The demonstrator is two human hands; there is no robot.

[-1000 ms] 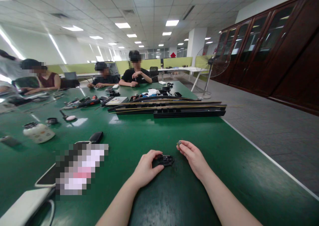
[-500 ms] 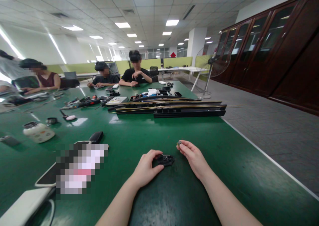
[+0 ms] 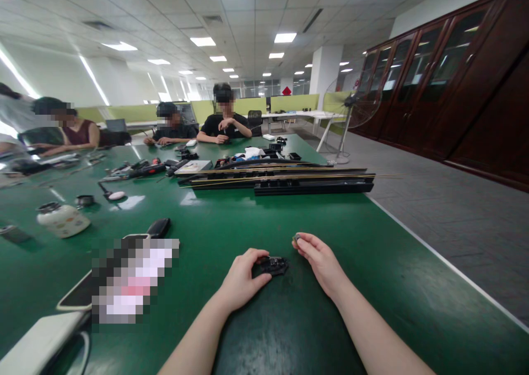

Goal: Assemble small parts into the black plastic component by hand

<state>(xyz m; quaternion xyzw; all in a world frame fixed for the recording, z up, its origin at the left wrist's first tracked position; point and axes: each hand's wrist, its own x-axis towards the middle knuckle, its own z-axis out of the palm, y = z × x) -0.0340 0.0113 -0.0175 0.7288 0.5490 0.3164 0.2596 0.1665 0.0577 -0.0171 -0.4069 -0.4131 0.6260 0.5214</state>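
On the green table (image 3: pixel 330 220) lies a small black part with metal bits on top (image 3: pixel 275 265). My left hand (image 3: pixel 244 276) is closed around its left end, thumb on the near side and fingers on the far side. To the right and slightly farther out, my right hand (image 3: pixel 318 259) pinches a small greyish piece (image 3: pixel 296 239) between thumb and fingertips, apart from the black part. What that piece is cannot be made out at this size.
Long black rails (image 3: pixel 314 186) with thin brass-coloured rods lie across the table ahead. To the left are a blurred-out phone-like device (image 3: pixel 78 291), a white box (image 3: pixel 41 339) with a cable, and a pale jar (image 3: pixel 64 220). Several people sit beyond, one in black (image 3: pixel 223 124).
Almost nothing differs. Both hands keep their places and their holds; the whole view has shifted very slightly.
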